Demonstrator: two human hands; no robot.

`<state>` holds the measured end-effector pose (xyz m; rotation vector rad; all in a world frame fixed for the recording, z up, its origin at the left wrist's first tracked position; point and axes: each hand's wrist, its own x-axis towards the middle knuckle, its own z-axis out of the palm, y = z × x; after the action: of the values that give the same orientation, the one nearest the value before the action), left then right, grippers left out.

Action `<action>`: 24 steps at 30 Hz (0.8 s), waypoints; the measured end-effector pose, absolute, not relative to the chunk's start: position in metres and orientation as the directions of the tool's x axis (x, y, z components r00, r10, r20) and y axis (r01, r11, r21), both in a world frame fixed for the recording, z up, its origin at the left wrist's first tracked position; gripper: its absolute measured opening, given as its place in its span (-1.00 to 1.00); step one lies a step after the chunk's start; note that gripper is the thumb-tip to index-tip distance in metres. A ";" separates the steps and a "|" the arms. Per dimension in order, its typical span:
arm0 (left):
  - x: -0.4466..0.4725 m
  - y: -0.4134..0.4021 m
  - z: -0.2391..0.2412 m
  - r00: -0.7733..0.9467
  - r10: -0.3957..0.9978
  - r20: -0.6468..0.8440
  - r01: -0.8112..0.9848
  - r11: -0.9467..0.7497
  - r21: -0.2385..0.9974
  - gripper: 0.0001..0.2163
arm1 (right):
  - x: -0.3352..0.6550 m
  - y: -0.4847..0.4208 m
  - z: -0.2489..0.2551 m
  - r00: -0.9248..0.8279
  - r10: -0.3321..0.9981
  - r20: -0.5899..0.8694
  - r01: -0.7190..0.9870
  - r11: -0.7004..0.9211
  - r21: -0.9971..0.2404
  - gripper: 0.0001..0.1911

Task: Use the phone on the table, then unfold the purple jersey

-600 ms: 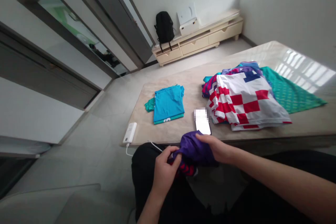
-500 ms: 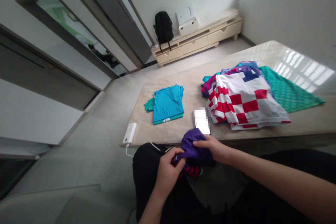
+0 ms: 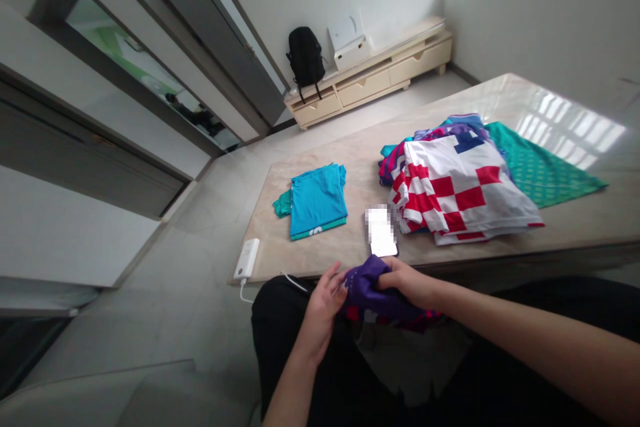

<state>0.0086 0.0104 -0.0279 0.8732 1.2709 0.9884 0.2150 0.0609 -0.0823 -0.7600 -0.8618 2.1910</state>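
Observation:
A purple garment with red and pink parts (image 3: 367, 290) lies bunched on my lap, just below the table's near edge. My right hand (image 3: 407, 282) grips its top fold, fingers closed on the cloth. My left hand (image 3: 325, 303) rests against the garment's left side, with the fingers partly stretched and touching the fabric. A phone (image 3: 381, 232) lies on the table right above my hands.
On the marble table (image 3: 550, 227) sit a folded blue and teal stack (image 3: 315, 200) and a loose pile topped by a red-and-white checked jersey (image 3: 457, 190), with a green cloth (image 3: 540, 170) behind. A white power bank (image 3: 246, 259) with its cable lies at the corner. A low cabinet (image 3: 370, 77) and a black backpack (image 3: 305, 60) stand by the far wall.
My left hand has loosened its grip and slid up the garment's left side. The right hand pulled the purple cloth flatter and to the right across my lap.

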 end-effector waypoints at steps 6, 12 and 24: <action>0.012 0.007 -0.022 -0.033 0.927 -0.374 -0.187 0.362 0.913 -0.57 | 0.217 0.061 -0.075 -0.643 0.711 -0.285 -0.307 -0.580 -0.754 -0.82; 0.012 0.007 -0.025 -0.125 0.954 -0.271 -0.129 0.256 0.958 -0.62 | 0.219 0.056 -0.066 -0.685 0.686 -0.247 -0.232 -0.526 -0.818 -0.54; 0.016 0.004 -0.027 0.001 0.960 -0.281 -0.178 0.276 0.944 -0.29 | 0.212 0.063 -0.083 -0.646 0.737 -0.197 -0.258 -0.454 -0.853 -0.60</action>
<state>0.0159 0.0040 -0.0268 0.8615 1.2172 1.0955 0.2118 0.0626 -0.0829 -0.7523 -1.1121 2.1233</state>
